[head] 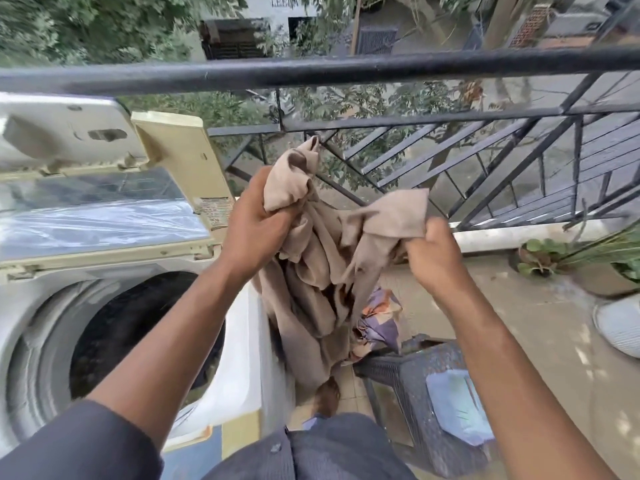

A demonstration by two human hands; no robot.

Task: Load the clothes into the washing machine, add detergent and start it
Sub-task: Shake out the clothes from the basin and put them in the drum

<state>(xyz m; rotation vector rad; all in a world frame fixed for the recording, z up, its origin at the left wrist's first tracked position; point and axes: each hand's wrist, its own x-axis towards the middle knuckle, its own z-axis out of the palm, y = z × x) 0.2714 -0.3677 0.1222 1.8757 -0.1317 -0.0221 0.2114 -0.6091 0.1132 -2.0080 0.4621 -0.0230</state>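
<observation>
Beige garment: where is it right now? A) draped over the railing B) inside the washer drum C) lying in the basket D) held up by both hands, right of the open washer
D: the left hand and the right hand each grip a bunch of the beige garment, which hangs between them beside the washing machine, above the dark basket.

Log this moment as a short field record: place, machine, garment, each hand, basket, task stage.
place: balcony with black metal railing
machine: top-load washing machine, lid raised, drum open
garment: beige garment, bunched, held beside the machine, above the basket
left hand: gripping the garment's upper part
right hand: gripping another fold
basket: dark laundry basket, patterned cloth on it
task stage: loading; garment not yet in drum
</observation>
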